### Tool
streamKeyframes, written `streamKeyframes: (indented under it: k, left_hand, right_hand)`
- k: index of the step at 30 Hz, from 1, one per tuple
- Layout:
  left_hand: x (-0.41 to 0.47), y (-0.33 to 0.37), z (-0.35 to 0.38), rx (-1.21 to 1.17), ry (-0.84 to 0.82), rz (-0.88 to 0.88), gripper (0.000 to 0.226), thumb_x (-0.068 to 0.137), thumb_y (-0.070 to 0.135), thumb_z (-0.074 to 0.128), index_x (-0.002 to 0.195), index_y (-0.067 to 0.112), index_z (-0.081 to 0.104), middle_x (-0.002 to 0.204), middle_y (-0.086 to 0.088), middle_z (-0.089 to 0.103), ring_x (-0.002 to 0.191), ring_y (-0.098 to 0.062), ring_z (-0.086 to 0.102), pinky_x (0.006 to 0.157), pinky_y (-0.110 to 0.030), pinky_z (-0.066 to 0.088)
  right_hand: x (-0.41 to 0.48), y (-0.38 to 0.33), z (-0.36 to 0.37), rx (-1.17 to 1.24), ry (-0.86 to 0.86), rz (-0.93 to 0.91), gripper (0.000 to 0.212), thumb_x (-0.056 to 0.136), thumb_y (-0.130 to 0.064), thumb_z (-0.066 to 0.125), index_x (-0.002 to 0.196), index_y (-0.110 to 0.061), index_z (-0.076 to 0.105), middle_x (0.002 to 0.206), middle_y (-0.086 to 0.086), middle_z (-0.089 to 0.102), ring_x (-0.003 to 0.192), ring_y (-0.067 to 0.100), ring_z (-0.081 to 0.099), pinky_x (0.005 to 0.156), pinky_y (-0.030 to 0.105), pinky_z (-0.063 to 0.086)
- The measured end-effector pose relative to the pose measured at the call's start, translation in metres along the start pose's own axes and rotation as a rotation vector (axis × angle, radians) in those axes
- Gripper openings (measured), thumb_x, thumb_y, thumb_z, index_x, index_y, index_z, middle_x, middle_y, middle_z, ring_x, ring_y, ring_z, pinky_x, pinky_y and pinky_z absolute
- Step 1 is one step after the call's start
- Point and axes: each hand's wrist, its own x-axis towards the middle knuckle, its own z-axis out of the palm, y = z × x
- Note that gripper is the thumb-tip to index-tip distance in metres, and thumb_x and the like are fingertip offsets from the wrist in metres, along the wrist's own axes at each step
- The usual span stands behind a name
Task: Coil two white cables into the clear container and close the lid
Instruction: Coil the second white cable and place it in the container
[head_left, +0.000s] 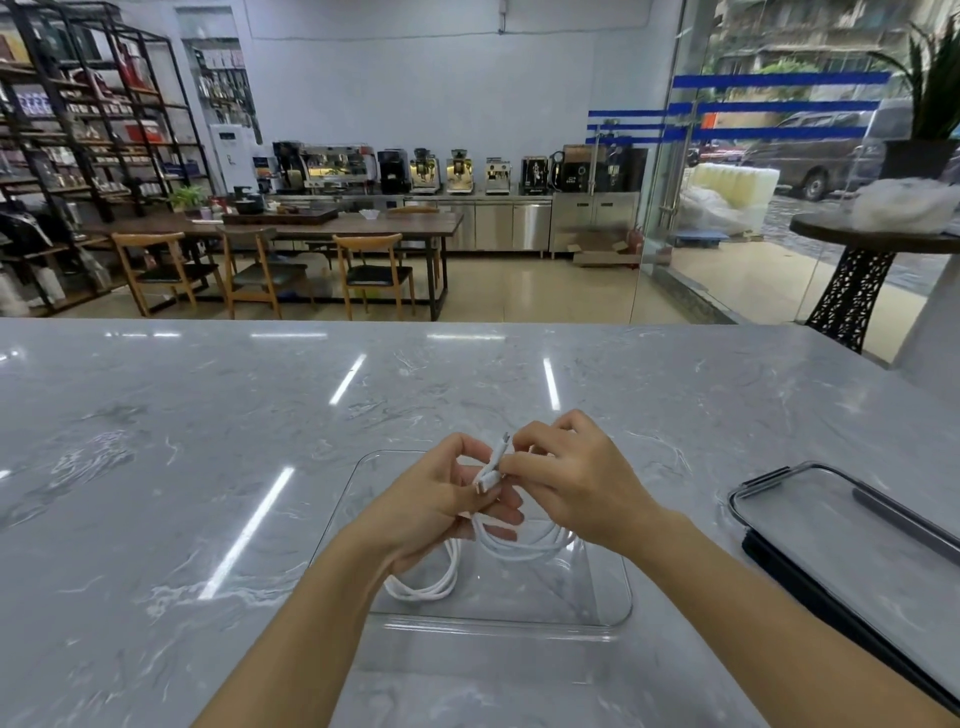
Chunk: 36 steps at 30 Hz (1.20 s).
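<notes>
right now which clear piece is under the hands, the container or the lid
The open container in front: the left hand and right hand hold the white cable over it. The dark-rimmed lid lies apart to its right.

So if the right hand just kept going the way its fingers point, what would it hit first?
The right hand points leftward at the white cable it pinches; directly behind that is the left hand, gripping the same cable. Depth is hard to judge.
</notes>
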Motion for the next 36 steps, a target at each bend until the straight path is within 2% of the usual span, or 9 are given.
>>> streamKeyframes:
  k: [3, 6, 8, 10, 16, 19, 24, 30, 36]
  left_hand:
    - [0.002, 0.0, 0.005, 0.294, 0.249, 0.124, 0.011, 0.084, 0.004, 0.062, 0.088, -0.003, 0.054, 0.078, -0.011, 0.057, 0.062, -0.016, 0.066, 0.063, -0.038, 0.057]
    - [0.008, -0.003, 0.008, 0.441, 0.366, 0.2, 0.011, 0.084, 0.007, 0.063, 0.084, -0.004, 0.062, 0.068, -0.008, 0.059, 0.057, -0.014, 0.061, 0.059, -0.033, 0.055]
    - [0.012, -0.006, 0.006, 0.533, 0.383, 0.182, 0.012, 0.081, 0.012, 0.066, 0.079, 0.0, 0.064, 0.062, -0.005, 0.058, 0.057, -0.017, 0.054, 0.06, -0.034, 0.048]
    - [0.016, -0.009, 0.001, 0.584, 0.369, 0.112, 0.016, 0.078, 0.02, 0.069, 0.076, 0.005, 0.065, 0.06, -0.002, 0.057, 0.057, -0.018, 0.051, 0.062, -0.035, 0.045]
    - [0.025, -0.019, 0.001, 0.794, 0.326, -0.103, 0.027, 0.078, 0.035, 0.069, 0.073, 0.012, 0.055, 0.064, -0.001, 0.058, 0.061, -0.02, 0.056, 0.06, -0.031, 0.048]
    - [0.029, -0.021, -0.002, 0.681, 0.232, -0.192, 0.02, 0.077, 0.019, 0.072, 0.083, 0.009, 0.055, 0.069, -0.004, 0.059, 0.063, -0.02, 0.057, 0.057, -0.028, 0.049]
    - [0.041, -0.028, -0.004, 0.817, 0.215, -0.217, 0.021, 0.073, 0.002, 0.069, 0.076, 0.014, 0.052, 0.086, -0.008, 0.062, 0.076, -0.023, 0.058, 0.074, -0.035, 0.051]
    - [0.047, -0.043, 0.01, 1.129, 0.053, -0.197, 0.019, 0.082, 0.009, 0.064, 0.098, 0.008, 0.055, 0.111, -0.014, 0.063, 0.1, -0.03, 0.059, 0.082, -0.036, 0.047]
    - [0.048, -0.055, 0.015, 1.311, -0.029, -0.168, 0.02, 0.087, 0.014, 0.054, 0.104, 0.005, 0.052, 0.11, -0.016, 0.061, 0.097, -0.032, 0.058, 0.073, -0.035, 0.042]
  right_hand:
    - [-0.002, -0.004, -0.001, 0.088, 0.004, 0.157, 0.009, 0.08, -0.019, 0.06, 0.077, -0.013, 0.066, 0.071, 0.0, 0.065, 0.053, 0.018, 0.055, 0.054, 0.033, 0.046]
    - [0.0, -0.014, -0.003, 0.284, -0.028, 0.469, 0.015, 0.079, -0.017, 0.069, 0.085, -0.008, 0.058, 0.073, 0.001, 0.06, 0.058, 0.021, 0.055, 0.057, 0.033, 0.047]
    - [0.002, -0.017, -0.002, 0.418, -0.114, 0.662, 0.027, 0.08, -0.018, 0.069, 0.101, -0.013, 0.052, 0.078, 0.0, 0.056, 0.064, 0.02, 0.056, 0.063, 0.032, 0.048]
    - [0.001, -0.018, 0.0, 0.426, -0.194, 0.73, 0.031, 0.081, -0.021, 0.067, 0.108, -0.02, 0.051, 0.079, 0.0, 0.054, 0.069, 0.019, 0.056, 0.068, 0.033, 0.05]
    - [-0.004, -0.021, 0.008, 0.274, -0.319, 0.807, 0.018, 0.082, -0.025, 0.065, 0.094, -0.018, 0.053, 0.076, 0.0, 0.058, 0.075, 0.02, 0.054, 0.064, 0.03, 0.041]
    - [-0.006, -0.023, 0.014, 0.164, -0.373, 0.798, 0.019, 0.084, -0.026, 0.063, 0.087, -0.02, 0.045, 0.08, 0.002, 0.061, 0.08, 0.023, 0.055, 0.063, 0.028, 0.037]
    - [-0.003, -0.022, 0.022, -0.051, -0.542, 0.679, 0.017, 0.089, -0.014, 0.051, 0.104, -0.008, 0.047, 0.095, 0.011, 0.065, 0.074, 0.025, 0.048, 0.062, 0.03, 0.036]
    - [0.0, -0.024, 0.023, -0.198, -0.821, 0.56, 0.014, 0.087, -0.004, 0.045, 0.093, -0.014, 0.039, 0.107, 0.014, 0.062, 0.087, 0.031, 0.056, 0.069, 0.033, 0.031]
    - [-0.004, -0.024, 0.028, -0.23, -1.056, 0.433, 0.02, 0.086, -0.001, 0.045, 0.094, -0.015, 0.033, 0.115, 0.017, 0.058, 0.103, 0.035, 0.058, 0.069, 0.033, 0.03]
